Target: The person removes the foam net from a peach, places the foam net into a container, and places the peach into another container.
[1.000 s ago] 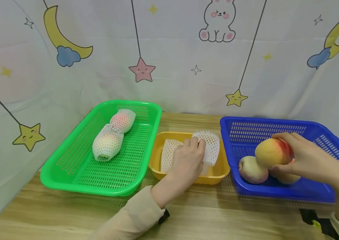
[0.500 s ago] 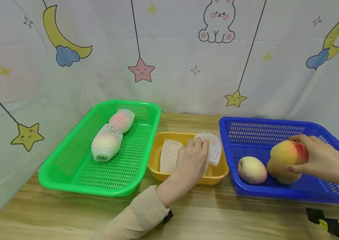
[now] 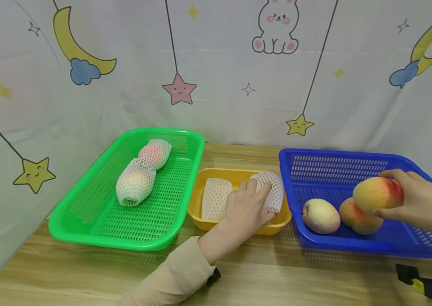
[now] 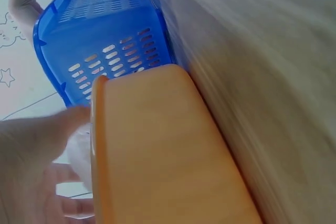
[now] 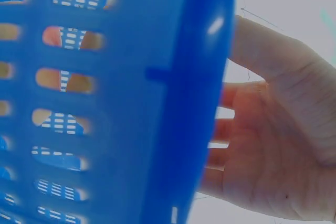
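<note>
My right hand (image 3: 422,199) grips a yellow peach with a red blush (image 3: 376,195) between thumb and fingers, over the blue basket (image 3: 338,155). Below it lie an orange-yellow peach (image 3: 359,223) and a pale fruit (image 3: 321,216). In the yellow basin (image 3: 277,229), my left hand (image 3: 244,208) has its fingers spread against a white foam fruit net (image 3: 271,191), thumb held apart. Another foam net (image 3: 216,197) lies on the basin's left side. In the right wrist view, the basket wall (image 5: 136,103) hides what the right fingertips hold.
A green basket (image 3: 124,242) on the left holds two fruits in foam nets, one whitish (image 3: 135,182) and one pinkish (image 3: 154,154). All three containers stand side by side on a wooden table (image 3: 277,272). A printed curtain (image 3: 223,114) hangs behind.
My right hand has moved right with the peach, uncovering the orange-yellow peach beneath. My left fingers have gone from curled at the foam net to spread, and the net sits slightly lower.
</note>
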The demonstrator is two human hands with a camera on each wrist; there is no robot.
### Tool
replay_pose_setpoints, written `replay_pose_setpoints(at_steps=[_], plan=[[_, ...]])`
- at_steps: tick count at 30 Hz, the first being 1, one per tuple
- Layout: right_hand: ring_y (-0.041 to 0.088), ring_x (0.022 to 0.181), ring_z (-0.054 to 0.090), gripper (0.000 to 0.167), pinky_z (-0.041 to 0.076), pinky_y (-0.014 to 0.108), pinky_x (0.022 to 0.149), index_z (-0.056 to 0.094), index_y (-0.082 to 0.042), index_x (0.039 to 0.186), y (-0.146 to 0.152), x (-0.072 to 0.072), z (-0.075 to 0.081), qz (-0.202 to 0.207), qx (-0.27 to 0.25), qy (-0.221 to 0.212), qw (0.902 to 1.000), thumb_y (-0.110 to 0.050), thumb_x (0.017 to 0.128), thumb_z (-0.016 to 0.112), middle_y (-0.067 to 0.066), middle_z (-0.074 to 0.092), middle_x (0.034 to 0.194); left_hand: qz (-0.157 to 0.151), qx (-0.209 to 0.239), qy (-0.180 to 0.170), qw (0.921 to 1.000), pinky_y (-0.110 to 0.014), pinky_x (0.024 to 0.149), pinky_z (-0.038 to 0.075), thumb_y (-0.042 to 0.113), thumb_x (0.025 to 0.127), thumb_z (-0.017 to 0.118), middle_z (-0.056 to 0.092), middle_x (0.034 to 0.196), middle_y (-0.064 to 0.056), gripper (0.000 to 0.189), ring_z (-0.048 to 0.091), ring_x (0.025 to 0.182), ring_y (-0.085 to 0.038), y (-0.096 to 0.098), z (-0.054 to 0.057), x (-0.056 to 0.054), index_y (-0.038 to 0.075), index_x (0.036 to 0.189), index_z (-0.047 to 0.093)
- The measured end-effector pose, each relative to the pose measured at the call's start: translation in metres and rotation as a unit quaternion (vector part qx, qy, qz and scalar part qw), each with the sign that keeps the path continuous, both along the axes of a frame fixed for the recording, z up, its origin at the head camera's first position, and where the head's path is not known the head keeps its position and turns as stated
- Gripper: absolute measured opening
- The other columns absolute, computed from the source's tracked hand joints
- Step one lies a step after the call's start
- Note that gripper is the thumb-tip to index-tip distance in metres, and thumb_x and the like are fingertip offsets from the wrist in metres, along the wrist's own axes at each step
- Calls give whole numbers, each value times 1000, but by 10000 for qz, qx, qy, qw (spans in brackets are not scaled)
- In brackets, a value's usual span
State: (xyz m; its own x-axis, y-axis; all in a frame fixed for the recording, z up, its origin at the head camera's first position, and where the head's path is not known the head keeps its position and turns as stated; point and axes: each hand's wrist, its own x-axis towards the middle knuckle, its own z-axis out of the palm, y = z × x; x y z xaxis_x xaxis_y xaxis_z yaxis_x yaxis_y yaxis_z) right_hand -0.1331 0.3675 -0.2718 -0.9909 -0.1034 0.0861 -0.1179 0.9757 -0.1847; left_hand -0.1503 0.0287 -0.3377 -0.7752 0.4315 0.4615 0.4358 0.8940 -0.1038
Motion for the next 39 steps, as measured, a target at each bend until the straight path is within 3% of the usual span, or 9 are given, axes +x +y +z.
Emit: replay_pose_setpoints(at_steps=[5, 10, 13, 18, 21, 28, 39], plan=[[49, 87, 51, 95, 49, 56, 61, 38, 10, 128, 6, 0, -2, 19, -43, 202, 9998, -39, 63, 88, 41, 46, 109, -69, 75, -814, 9966, -27, 52, 47, 83, 78, 40, 61, 108, -5, 75, 60, 85, -20, 2, 2, 2, 25, 123, 56], [49, 85, 52, 93, 49, 53, 58, 38, 11, 127, 8, 0, 0, 7, -6, 210, 9998, -38, 64, 87, 41, 46, 107, -67, -24, -1203, 9927, -30, 54, 48, 70, 93, 31, 60, 111, -6, 62, 60, 88, -22, 3, 0, 2, 24, 126, 57], [50, 84, 53, 92, 49, 52, 57, 37, 12, 126, 7, 1, 2, 4, 44, 179, 9998, -36, 65, 86, 42, 47, 105, -175, -10, -1142, 9933, -28, 46, 43, 49, 100, 33, 58, 99, -6, 41, 56, 79, -20, 2, -3, 2, 21, 115, 59], [49, 83, 52, 91, 50, 52, 58, 37, 16, 124, 7, 2, 6, 14, 129, 64, 9999, -34, 66, 86, 42, 48, 102, -235, -37, -857, 9960, -25, 40, 34, 33, 98, 44, 56, 88, -4, 22, 49, 68, -17, -1, -7, 2, 19, 104, 59], [49, 83, 52, 91, 50, 52, 59, 37, 18, 123, 7, 2, 7, -34, 187, -14, 9998, -34, 65, 86, 43, 48, 102, -147, -32, -892, 9959, -26, 41, 36, 38, 98, 46, 57, 89, -4, 25, 51, 70, -18, -1, -8, 2, 20, 107, 60], [50, 83, 50, 94, 50, 53, 60, 36, 18, 124, 9, 2, 6, -117, 207, -131, 9996, -35, 65, 86, 44, 46, 103, 149, -162, -1397, 9899, -31, 50, 46, 55, 98, 38, 61, 97, -7, 44, 59, 82, -20, -1, -8, 1, 22, 118, 60], [43, 74, 53, 98, 50, 47, 56, 34, 22, 120, 21, -2, -1, -277, 303, -332, 9986, -38, 64, 86, 42, 49, 93, 398, -12, -2237, 9738, -36, 64, 53, 57, 89, 55, 64, 108, -11, 50, 60, 94, -24, 5, 2, -6, 18, 119, 64]])
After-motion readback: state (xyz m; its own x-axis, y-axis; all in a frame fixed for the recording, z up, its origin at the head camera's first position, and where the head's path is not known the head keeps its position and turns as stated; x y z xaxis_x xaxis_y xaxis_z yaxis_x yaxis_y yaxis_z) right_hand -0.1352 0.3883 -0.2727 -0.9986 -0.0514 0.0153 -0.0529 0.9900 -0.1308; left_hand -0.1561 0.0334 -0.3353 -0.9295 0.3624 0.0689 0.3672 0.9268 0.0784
